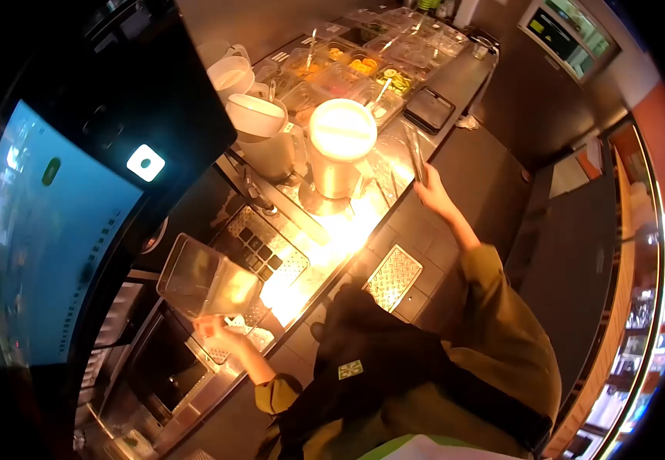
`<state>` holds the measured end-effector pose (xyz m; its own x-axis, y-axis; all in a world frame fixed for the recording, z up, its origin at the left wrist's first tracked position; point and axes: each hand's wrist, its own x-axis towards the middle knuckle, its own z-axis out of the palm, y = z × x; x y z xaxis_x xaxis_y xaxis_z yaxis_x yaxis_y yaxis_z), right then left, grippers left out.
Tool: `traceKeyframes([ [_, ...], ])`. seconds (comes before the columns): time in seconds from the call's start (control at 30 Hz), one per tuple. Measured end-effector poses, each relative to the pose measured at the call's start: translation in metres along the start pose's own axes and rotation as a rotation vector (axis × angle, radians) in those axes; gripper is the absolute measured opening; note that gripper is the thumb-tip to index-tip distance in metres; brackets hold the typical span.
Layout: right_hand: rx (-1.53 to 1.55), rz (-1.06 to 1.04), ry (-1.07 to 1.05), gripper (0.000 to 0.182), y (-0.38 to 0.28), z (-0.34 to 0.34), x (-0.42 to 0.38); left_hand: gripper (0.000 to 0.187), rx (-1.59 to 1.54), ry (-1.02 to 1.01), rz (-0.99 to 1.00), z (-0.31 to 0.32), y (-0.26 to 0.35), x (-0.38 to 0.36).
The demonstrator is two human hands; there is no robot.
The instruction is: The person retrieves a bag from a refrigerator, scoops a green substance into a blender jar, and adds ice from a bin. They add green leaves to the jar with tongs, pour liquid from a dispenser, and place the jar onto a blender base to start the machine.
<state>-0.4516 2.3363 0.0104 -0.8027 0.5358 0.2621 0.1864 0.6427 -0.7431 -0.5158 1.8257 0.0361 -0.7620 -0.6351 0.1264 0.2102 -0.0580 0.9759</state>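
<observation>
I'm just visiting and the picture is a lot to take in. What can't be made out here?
All in the head view:
- Writing on the screen: blurred and too small.
- Counter near the middle: glare washes out its surface.
- Left hand's exact grip by the clear container: too small and bright.
- Near end of the tongs: covered by the right hand.

A clear tub and slim tongs are at our hands.
We see the see-through, straight-sided tub [200, 270] tilted above the counter [329, 249], warm light on its wall, our left hand [221, 337] at its near edge, though how firmly the fingers close is unclear; the metal tongs [414, 149] point away from us beside the counter's edge, gripped in our right hand [434, 192].
</observation>
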Motion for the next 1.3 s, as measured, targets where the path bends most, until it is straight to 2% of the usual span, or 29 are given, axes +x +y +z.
traceKeyframes([
  [0.03, -0.308, -0.274, 0.113, 0.051, 0.036, 0.015, 0.039, 0.021, -0.034, 0.021, 0.053, -0.009, 0.000, 0.004],
  [0.1, -0.144, 0.029, 0.051, 0.050, 0.049, 0.039, 0.112, 0.021, 0.050, 0.114, -0.037, -0.029, 0.025, -0.003],
  [0.13, -0.571, -0.065, 0.059, 0.053, 0.094, 0.062, 0.156, 0.015, -0.024, 0.097, -0.016, -0.034, 0.039, -0.011],
  [0.17, -0.609, -0.073, -0.003, 0.051, 0.109, 0.076, 0.194, 0.012, -0.087, 0.120, 0.017, -0.039, 0.058, -0.028],
  [0.23, -0.655, -0.142, -0.132, 0.047, 0.123, 0.106, 0.243, 0.026, -0.063, 0.414, 0.018, -0.039, 0.092, -0.056],
  [0.27, -0.674, -0.186, -0.180, 0.046, 0.132, 0.122, 0.266, 0.036, -0.060, 0.429, 0.062, -0.057, 0.095, -0.066],
  [0.3, -0.697, -0.218, -0.211, 0.044, 0.141, 0.126, 0.283, 0.032, -0.011, 0.497, 0.093, -0.070, 0.099, -0.079],
  [0.33, -0.721, -0.235, -0.230, 0.042, 0.145, 0.129, 0.295, 0.032, 0.006, 0.437, 0.125, -0.099, 0.100, -0.090],
  [0.43, -0.768, -0.248, -0.220, 0.037, 0.154, 0.126, 0.318, 0.022, 0.232, 0.601, 0.165, -0.098, 0.147, -0.105],
  [0.53, -0.791, -0.210, -0.154, 0.032, 0.154, 0.106, 0.307, 0.022, 0.208, 0.685, 0.179, -0.144, 0.157, -0.105],
  [0.63, -0.798, -0.144, -0.038, 0.027, 0.148, 0.082, 0.259, 0.025, 0.120, 0.786, 0.219, -0.208, 0.146, -0.078],
  [0.7, -0.784, -0.121, 0.110, 0.024, 0.135, 0.059, 0.201, 0.017, 0.108, 0.803, 0.249, -0.257, 0.147, -0.050],
  [0.8, -0.640, -0.157, 0.334, 0.020, 0.107, 0.042, 0.071, 0.012, 0.048, 0.787, 0.280, -0.353, 0.135, 0.009],
  [0.83, -0.580, -0.186, 0.360, 0.019, 0.091, 0.042, 0.023, 0.012, 0.014, 0.776, 0.300, -0.380, 0.133, 0.032],
  [0.9, -0.430, -0.238, 0.280, 0.017, 0.051, 0.070, -0.068, 0.014, -0.040, 0.895, 0.283, -0.419, 0.129, 0.090],
  [0.93, -0.300, -0.238, 0.138, 0.017, 0.027, 0.098, -0.107, 0.018, -0.037, 0.788, 0.265, -0.459, 0.115, 0.109],
  [0.97, -0.152, -0.006, 0.013, 0.017, -0.069, 0.146, -0.162, 0.018, -0.005, 0.783, 0.244, -0.485, 0.115, 0.135],
  [1.0, -0.003, 0.047, -0.092, 0.018, -0.125, 0.196, -0.200, 0.017, 0.031, 0.772, 0.225, -0.505, 0.120, 0.163],
  [1.03, 0.209, 0.072, -0.535, 0.014, -0.205, 0.266, -0.249, 0.016, 0.062, 0.745, 0.161, -0.541, 0.114, 0.196],
  [1.07, 0.214, 0.009, -0.647, 0.012, -0.273, 0.307, -0.281, 0.013, 0.096, 0.731, 0.176, -0.558, 0.111, 0.212],
  [1.1, 0.225, -0.118, -0.745, 0.014, -0.303, 0.350, -0.302, 0.013, 0.074, 0.718, 0.189, -0.568, 0.108, 0.223],
  [1.17, 0.300, -0.257, -1.063, 0.015, -0.412, 0.418, -0.356, 0.015, 0.021, 0.694, 0.225, -0.586, 0.105, 0.241],
  [1.2, 0.362, -0.425, -1.160, 0.015, -0.451, 0.455, -0.381, 0.017, 0.076, 0.705, 0.185, -0.597, 0.102, 0.247],
  [1.23, 0.301, -0.648, -1.154, 0.016, -0.474, 0.498, -0.401, 0.018, 0.086, 0.720, 0.187, -0.604, 0.099, 0.253],
  [1.27, 0.233, -0.771, -1.145, 0.016, -0.509, 0.529, -0.422, 0.019, 0.094, 0.739, 0.192, -0.610, 0.095, 0.260],
  [1.3, 0.289, -0.861, -1.154, 0.015, -0.520, 0.569, -0.441, 0.019, 0.106, 0.762, 0.200, -0.617, 0.089, 0.264],
])
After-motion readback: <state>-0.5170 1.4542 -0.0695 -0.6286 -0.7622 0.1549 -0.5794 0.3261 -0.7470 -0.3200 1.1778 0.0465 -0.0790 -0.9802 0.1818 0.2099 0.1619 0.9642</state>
